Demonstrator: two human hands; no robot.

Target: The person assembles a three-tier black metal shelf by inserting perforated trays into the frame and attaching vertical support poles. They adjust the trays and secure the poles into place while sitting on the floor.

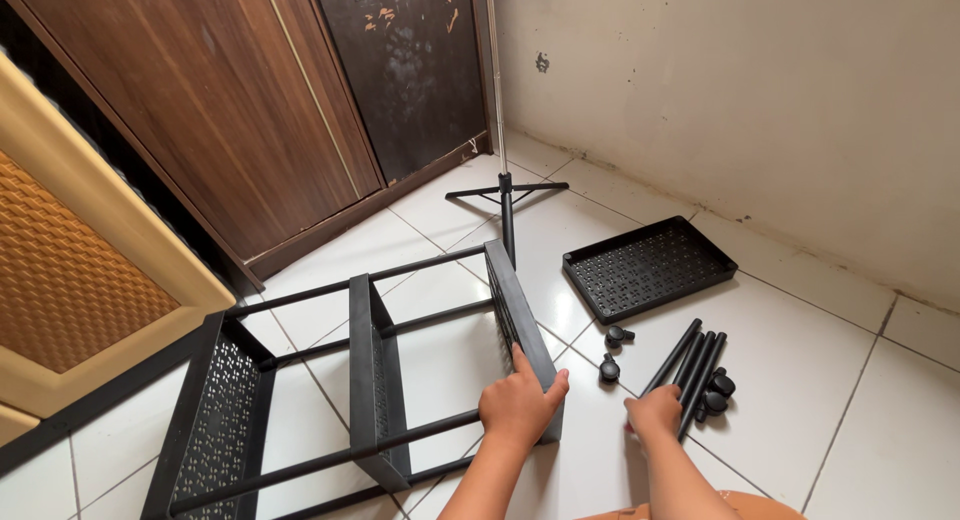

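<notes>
Black plastic: I see a rack [370,370] lying on its side on the white tile floor [830,380], three perforated shelves joined by thin rods.
Left hand: my left hand [518,405] grips the end shelf's near corner, thumb over the edge, fingers wrapped; I judge it steadies the rack so it cannot roll.
Right hand: my right hand [655,412] is curled at the near ends of the loose rods [690,365]; I cannot tell whether it holds one or only touches them.
Rods: bundled side by side, pointing away from me, casters [612,352] just beside them, so small parts stay within reach.
Spare shelf: a tray [648,268] lies flat beyond the rods, near the wall [750,100].
Edges: tripod stand [505,195] behind the rack's far end; cabinet [200,120] close on the left.
Open room: bare tile to the right of the rods and between the rack's shelves.
</notes>
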